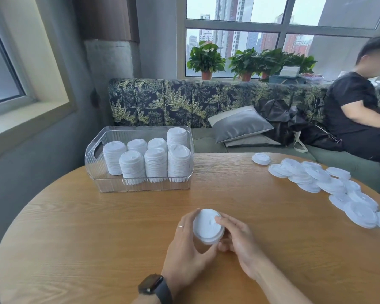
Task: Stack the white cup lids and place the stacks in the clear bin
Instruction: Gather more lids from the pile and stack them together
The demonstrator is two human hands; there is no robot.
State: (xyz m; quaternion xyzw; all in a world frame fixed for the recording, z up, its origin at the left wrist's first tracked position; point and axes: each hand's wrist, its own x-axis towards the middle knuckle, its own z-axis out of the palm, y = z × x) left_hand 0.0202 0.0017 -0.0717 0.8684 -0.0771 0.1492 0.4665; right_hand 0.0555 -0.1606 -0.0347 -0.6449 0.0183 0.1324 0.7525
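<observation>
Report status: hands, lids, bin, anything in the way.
Left hand and right hand both grip a short lid stack. Clear bin holds seven stacks. Loose lids remain right. Path clear.

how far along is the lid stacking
Well along, not finished. Done: seven lid stacks stand in the clear bin. In hand: left hand and right hand hold a short stack. Left: loose lids across the table's right side.

On the tabletop (97, 227), the bin (138, 185) sits far left with seven lid stacks (156, 161) standing inside it. Loose lids (329, 183) lie spread along the right edge. A short lid stack (208, 227) sits near the front between both hands, left hand (184, 244) and right hand (239, 240).
</observation>
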